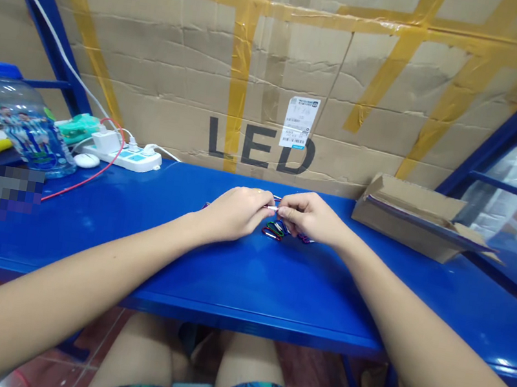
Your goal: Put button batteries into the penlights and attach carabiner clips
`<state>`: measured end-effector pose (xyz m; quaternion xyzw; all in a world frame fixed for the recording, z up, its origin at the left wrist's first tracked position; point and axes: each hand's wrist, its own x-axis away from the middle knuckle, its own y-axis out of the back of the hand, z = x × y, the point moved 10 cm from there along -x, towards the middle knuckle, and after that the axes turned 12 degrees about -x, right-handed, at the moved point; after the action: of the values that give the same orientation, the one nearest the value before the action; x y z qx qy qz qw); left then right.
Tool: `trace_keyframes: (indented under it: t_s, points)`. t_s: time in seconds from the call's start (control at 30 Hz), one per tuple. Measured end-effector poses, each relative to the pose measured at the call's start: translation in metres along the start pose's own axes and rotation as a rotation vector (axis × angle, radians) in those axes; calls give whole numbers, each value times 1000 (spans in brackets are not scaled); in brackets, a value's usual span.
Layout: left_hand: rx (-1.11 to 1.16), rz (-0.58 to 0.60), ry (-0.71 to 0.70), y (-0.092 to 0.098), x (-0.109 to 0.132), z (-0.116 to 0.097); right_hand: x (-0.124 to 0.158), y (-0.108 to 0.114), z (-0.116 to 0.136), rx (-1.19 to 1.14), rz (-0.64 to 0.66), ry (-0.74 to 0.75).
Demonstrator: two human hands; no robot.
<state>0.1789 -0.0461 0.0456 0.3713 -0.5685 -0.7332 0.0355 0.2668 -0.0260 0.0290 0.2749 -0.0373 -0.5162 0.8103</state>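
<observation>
Over the middle of the blue table (244, 283), my left hand (240, 213) and my right hand (311, 218) meet with their fingertips pinched together. Between them shows a small carabiner (272, 208) with a pale metal gate, and both hands grip it. Most of its body is hidden by my fingers. Just below lie several more carabiners: a red one (271, 234), a green one (275, 227) and a purple one (304, 239) beneath my right hand. Another bit of purple (206, 205) peeks out beside my left wrist.
A water bottle (28, 124) with a blue cap stands at the left, near a white power strip (134, 157) and a red cable (88, 180). An open cardboard box (406, 220) sits at the right. A big taped carton (183, 77) marked LED rises behind the table.
</observation>
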Motion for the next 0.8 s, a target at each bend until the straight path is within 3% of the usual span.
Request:
trace_keyframes:
  t_s: [0.27, 0.6, 0.8]
  points:
    - [13, -77, -94, 6, 2, -10, 2, -3, 5, -29, 47, 30]
    - [46, -61, 10, 0, -4, 1, 1, 7, 21, 255, -64, 177]
    - [133, -31, 29, -2, -1, 3, 2, 5, 7, 122, -18, 46]
